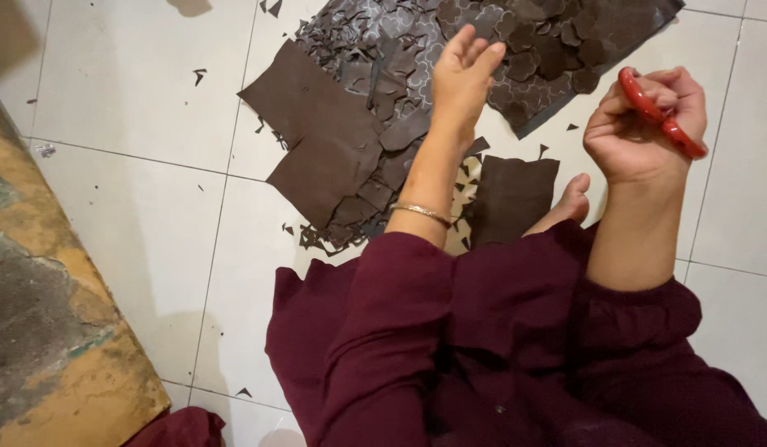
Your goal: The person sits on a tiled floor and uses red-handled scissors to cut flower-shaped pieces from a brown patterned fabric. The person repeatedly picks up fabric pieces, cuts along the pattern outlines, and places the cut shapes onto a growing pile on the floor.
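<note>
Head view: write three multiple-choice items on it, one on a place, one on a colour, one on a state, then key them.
1. Where does the pile of dark brown cut pieces lie?
A. on the white tiled floor
B. on a table
C. in a basket

2. What colour are the scissor handles in the right hand?
A. blue
B. red
C. yellow

3. How is the left hand?
A. fist closed on cloth
B. fingers extended over the pile
C. gripping the scissors

Answers:
1 A, the pieces spread straight across the tiles.
2 B, red loops show around the curled fingers.
3 B, its fingers stretch out above the brown pieces, grasping nothing visible.
</note>
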